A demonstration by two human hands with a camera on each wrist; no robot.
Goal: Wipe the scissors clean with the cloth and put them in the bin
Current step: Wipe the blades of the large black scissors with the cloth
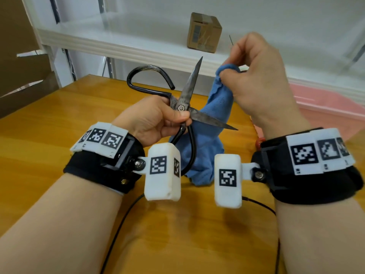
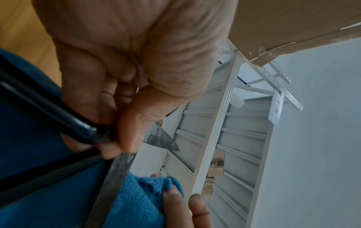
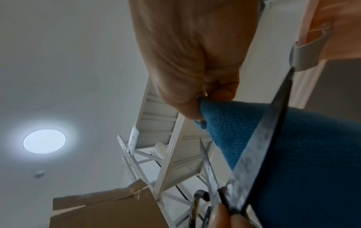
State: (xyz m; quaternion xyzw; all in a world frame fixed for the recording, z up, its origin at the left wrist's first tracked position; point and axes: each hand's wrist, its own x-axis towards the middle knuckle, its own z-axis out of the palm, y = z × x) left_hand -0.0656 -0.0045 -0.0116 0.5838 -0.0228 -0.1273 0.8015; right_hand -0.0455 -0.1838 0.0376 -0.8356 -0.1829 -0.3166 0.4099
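Note:
Old black-handled scissors (image 1: 188,95) with tarnished blades stand spread wide above the wooden table (image 1: 59,123). My left hand (image 1: 158,119) grips them at the pivot, thumb just below the rivet; one blade points up, the other to the right. In the left wrist view the scissors (image 2: 117,174) cross the blue cloth (image 2: 136,200). My right hand (image 1: 256,76) pinches the top corner of the blue cloth (image 1: 215,115), which hangs down behind the blades to the table. The right wrist view shows the cloth (image 3: 293,146) behind a blade of the scissors (image 3: 259,146). The pink bin (image 1: 324,105) sits at the right.
A white shelf (image 1: 138,44) runs behind the table and carries a small cardboard box (image 1: 204,32). Large cardboard flaps (image 1: 23,80) stand at the left. Black cables (image 1: 122,220) trail across the near table.

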